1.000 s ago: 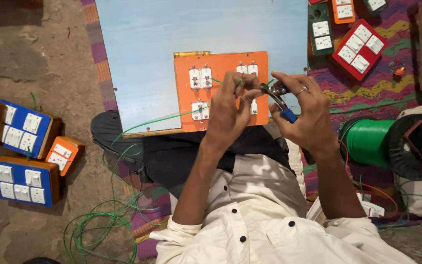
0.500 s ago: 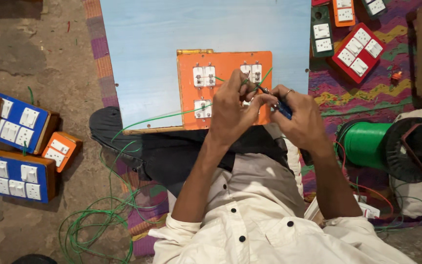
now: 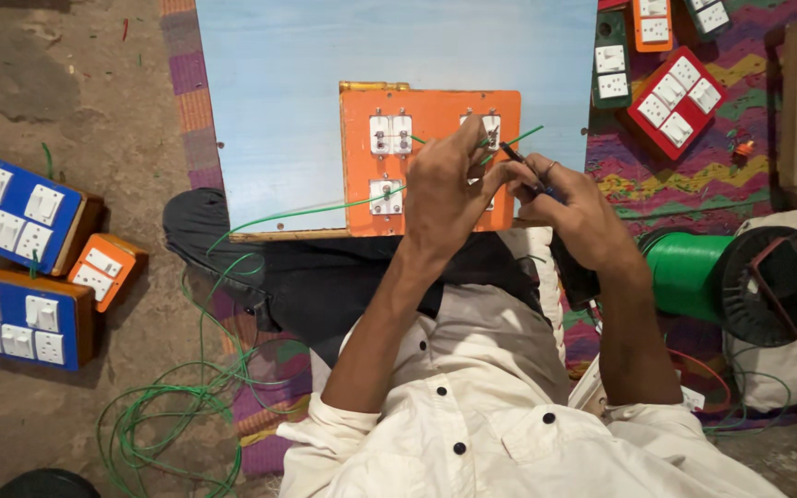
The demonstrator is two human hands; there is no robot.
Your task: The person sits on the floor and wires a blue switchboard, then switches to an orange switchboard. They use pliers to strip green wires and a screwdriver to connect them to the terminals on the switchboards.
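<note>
Green wire [image 3: 306, 210] runs from my left grip [image 3: 445, 189], which pinches it over the orange switch panel [image 3: 426, 111] at the near edge of the pale blue worktop [image 3: 279, 92], while my right grip [image 3: 569, 207] clamps a dark tool [image 3: 520, 159] just beside.

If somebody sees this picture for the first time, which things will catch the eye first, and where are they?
In the middle, the left hand and right hand meet over an orange switch board lying on a pale blue panel; the left hand pinches a green wire and the right hand holds a thin dark tool. At the left lie blue switch boards; at the right stands a green wire spool.
</note>
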